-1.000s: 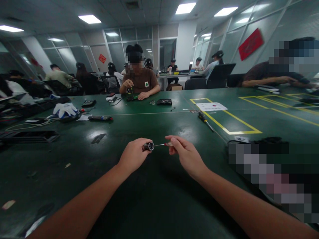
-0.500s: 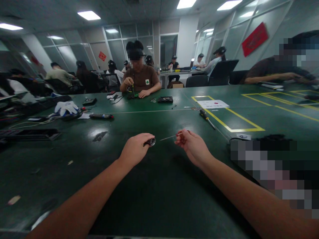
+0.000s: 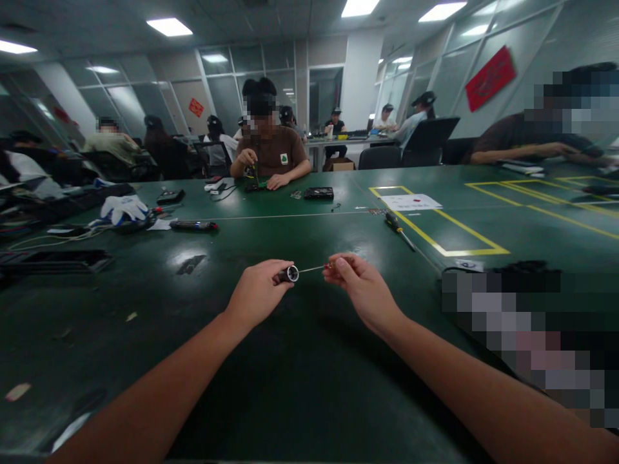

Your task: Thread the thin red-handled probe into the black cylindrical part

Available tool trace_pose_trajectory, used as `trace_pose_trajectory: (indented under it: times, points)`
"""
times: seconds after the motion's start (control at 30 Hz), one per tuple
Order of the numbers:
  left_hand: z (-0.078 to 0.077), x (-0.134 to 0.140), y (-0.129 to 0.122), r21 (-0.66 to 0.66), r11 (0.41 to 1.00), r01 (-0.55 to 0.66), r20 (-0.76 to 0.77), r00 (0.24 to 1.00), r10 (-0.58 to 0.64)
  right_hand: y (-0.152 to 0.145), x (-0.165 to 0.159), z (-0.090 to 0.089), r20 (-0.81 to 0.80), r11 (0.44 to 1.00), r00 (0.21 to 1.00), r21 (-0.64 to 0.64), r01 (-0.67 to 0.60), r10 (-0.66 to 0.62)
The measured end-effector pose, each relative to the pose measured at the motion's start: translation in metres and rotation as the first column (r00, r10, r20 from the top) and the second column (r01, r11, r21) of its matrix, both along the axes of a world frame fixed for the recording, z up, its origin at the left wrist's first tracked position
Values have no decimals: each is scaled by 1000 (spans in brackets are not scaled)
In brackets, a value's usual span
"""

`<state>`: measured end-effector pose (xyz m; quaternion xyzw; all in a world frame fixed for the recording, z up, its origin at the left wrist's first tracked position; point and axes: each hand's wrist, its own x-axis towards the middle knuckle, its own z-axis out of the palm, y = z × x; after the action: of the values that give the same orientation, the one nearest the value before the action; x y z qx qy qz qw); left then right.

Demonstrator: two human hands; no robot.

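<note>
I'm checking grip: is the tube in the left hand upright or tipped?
Tipped: the tube has its round end facing right and toward the camera, not up. Whether the thin tool enters it, I cannot tell.

We're seeing an office-like workshop: glass partitions [image 3: 249, 62] rising past the table's [image 3: 290, 374] far edge, a screwdriver [image 3: 393, 222] lying on top.

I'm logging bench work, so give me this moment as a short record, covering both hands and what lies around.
Left hand: grips a dark cylinder, open end showing
Right hand: pinches a thin-shafted tool
Tool tip: at the cylinder's open end; whether inside, cannot tell
Surface: green table
Beyond right hand: screwdriver; white sheet over yellow tape
Far left: white gloves
Opposite: person in brown shirt
</note>
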<state>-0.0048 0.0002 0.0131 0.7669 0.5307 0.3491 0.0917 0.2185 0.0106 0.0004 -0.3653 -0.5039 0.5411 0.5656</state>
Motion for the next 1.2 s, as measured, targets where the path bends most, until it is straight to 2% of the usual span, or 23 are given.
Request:
trace_pose_trajectory:
  times: [0.23,0.53,0.73,0.93,1.2]
  points:
    - [0,0,0,-27,1000,-12,0,1000,12,-6,-1,5,73,999,997,28,-29,27]
    - [-4,2,0,-27,999,31,-16,999,-32,-8,2,7,171,995,985,97,-40,23]
    - [-3,2,-1,-42,999,30,-1,1000,-30,-10,2,8,158,993,987,113,-26,8]
    - [-7,1,0,-50,999,21,38,999,-19,-9,5,6,320,986,945,164,16,-69]
    - [-10,1,1,-78,997,5,86,996,2,-12,3,8,354,982,931,187,17,-84]
